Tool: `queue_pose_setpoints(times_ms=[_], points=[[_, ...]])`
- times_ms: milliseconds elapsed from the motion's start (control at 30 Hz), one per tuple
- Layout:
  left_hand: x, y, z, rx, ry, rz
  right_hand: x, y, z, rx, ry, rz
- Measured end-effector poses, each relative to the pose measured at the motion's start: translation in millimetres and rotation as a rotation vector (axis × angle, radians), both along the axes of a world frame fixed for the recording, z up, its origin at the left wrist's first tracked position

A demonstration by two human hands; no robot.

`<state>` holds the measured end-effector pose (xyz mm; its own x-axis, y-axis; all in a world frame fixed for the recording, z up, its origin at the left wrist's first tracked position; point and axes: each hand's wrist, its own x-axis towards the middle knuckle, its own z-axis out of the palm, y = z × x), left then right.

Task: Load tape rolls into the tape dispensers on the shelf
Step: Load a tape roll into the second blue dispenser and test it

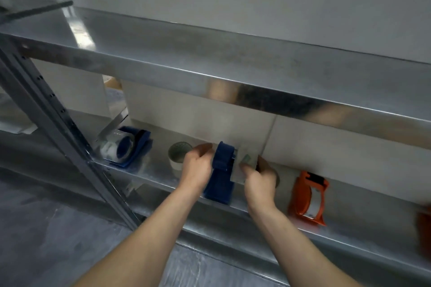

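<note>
A blue tape dispenser (221, 175) stands on the lower metal shelf (149, 172), its handle pointing towards me. My left hand (197, 168) grips the left side of its head. My right hand (258, 179) holds a clear tape roll (240, 170) against the dispenser's right side, fingers curled round it. A loose roll of clear tape (178, 155) sits upright just left of my left hand. Further left lies a second blue dispenser (127, 145) with a roll in it. To the right lies an orange dispenser (307, 198) holding a white roll.
The upper shelf (210, 65) overhangs the work area close above my hands. A perforated steel upright (58, 128) runs diagonally at the left. White boxes (326, 147) line the back of the lower shelf. Another orange object (424, 228) shows at the right edge.
</note>
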<state>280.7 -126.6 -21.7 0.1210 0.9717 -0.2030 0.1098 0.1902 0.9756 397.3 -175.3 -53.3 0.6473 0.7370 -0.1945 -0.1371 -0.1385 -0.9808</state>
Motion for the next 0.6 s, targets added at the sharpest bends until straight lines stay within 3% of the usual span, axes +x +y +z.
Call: queue_pose_setpoints(times_ms=[600], points=[[-18.5, 48.0, -18.4, 0.031, 0.259, -0.384, -45.1, 25.3, -9.3, -0.043, -0.021, -0.251]])
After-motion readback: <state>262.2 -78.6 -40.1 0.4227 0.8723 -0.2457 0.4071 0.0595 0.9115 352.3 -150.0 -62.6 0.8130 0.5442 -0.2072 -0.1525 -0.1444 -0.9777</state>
